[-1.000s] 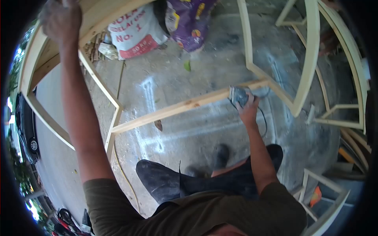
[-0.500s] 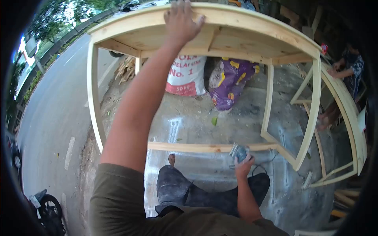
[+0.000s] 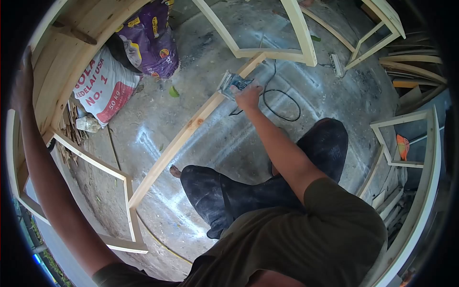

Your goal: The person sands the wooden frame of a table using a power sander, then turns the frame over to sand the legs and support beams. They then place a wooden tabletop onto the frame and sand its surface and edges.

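My right hand [image 3: 247, 95] grips a handheld power sander [image 3: 232, 85], which sits against the long wooden crossbar [image 3: 196, 122] of a pale, unfinished wooden table [image 3: 79, 36]. A dark cord [image 3: 294, 103] loops on the floor beside this hand. At the far left, my left hand [image 3: 23, 83] is closed over the edge of the tabletop; its fingers are dim and partly hidden. The table lies tilted across the view, its legs and lower rails resting toward the floor.
A white 50 kg sack [image 3: 106, 86] and a purple sack [image 3: 153, 43] stand behind the crossbar. More wooden frames [image 3: 432, 138] are at the right, with stacked timber [image 3: 413, 67] behind. White dust marks the concrete floor [image 3: 191, 71]. A yellowish cable [image 3: 162, 244] runs near my left side.
My view has swung to the right and down, so the table appears turned and further left. The sander has moved along the crossbar toward its far right end. My left hand stays on the tabletop edge.
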### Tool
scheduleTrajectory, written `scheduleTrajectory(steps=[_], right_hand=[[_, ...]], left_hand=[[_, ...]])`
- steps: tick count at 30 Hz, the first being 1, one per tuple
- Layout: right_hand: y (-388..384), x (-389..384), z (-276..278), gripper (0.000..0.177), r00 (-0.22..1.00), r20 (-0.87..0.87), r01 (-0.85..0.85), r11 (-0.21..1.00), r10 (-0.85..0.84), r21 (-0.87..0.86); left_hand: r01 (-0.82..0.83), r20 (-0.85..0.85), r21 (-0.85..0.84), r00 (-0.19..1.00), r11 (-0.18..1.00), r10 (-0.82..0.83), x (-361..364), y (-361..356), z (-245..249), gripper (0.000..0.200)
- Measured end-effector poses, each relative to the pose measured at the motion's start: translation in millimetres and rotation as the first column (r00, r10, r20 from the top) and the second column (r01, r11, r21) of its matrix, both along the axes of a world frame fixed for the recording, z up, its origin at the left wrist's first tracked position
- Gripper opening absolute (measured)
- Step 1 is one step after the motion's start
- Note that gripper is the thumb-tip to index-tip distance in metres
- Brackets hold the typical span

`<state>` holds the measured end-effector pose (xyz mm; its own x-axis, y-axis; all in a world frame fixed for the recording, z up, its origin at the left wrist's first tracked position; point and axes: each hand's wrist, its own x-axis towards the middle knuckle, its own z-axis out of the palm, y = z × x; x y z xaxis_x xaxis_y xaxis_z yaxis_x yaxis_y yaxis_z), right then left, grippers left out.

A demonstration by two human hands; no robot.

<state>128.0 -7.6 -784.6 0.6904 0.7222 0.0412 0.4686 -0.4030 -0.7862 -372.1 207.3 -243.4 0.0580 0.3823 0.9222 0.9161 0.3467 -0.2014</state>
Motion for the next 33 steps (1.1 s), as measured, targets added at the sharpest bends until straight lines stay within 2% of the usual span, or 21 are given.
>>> scheduleTrajectory(steps=[2,4,6,10,13,15,18,21,24,26,30,33], right_hand=[[15,50,18,0.103,0.995,-0.060,0.075,0.991,-0.082,-0.109],[50,118,-7,0.101,0.952,0.284,0.009,0.916,0.115,-0.401],[78,175,-55,0.092,0.884,0.460,0.174,0.973,-0.088,-0.150],[89,222,-40,0.088,0.985,0.168,0.035,0.922,0.032,-0.385],[103,230,-37,0.093,0.995,0.070,-0.033,0.908,0.068,-0.418],[109,225,-30,0.091,0.996,0.072,-0.020,0.904,0.056,-0.428],[110,223,-22,0.089,0.993,0.092,-0.021,0.894,0.070,-0.448],[95,220,-16,0.096,0.977,0.142,-0.078,0.888,0.158,-0.453],[79,199,-34,0.095,0.869,0.470,0.011,0.946,0.151,-0.323],[63,185,-43,0.095,0.905,0.391,-0.086,0.973,0.167,-0.215],[55,182,-50,0.088,0.858,0.461,-0.216,0.973,0.229,-0.081],[45,197,-10,0.091,0.850,0.436,-0.401,0.900,0.296,0.170]], left_hand=[[-0.028,0.014,-0.012,0.999,1.000,0.028,0,5,2,0.088],[-0.060,0.020,-0.034,0.998,0.998,0.061,-4,11,4,0.086],[-0.107,0.021,-0.047,0.994,0.993,0.108,-2,13,7,0.084],[-0.284,0.058,-0.121,0.955,0.951,0.292,-6,33,10,0.082],[-0.353,0.114,-0.178,0.920,0.918,0.376,3,32,10,0.080],[-0.024,0.086,-0.057,0.996,0.998,0.029,72,-46,-11,0.080],[-0.042,0.070,-0.056,0.997,0.998,0.046,64,-37,-10,0.080],[-0.044,0.027,-0.038,0.999,0.998,0.045,53,-26,-5,0.079],[-0.041,0.013,-0.018,0.999,0.999,0.042,49,-25,-3,0.078],[-0.041,0.011,-0.019,0.999,0.999,0.041,44,-21,-6,0.077],[-0.031,0.008,-0.011,0.999,0.999,0.031,40,-20,-8,0.076],[-0.032,-0.007,-0.001,0.999,0.999,0.032,39,-24,-10,0.074]])
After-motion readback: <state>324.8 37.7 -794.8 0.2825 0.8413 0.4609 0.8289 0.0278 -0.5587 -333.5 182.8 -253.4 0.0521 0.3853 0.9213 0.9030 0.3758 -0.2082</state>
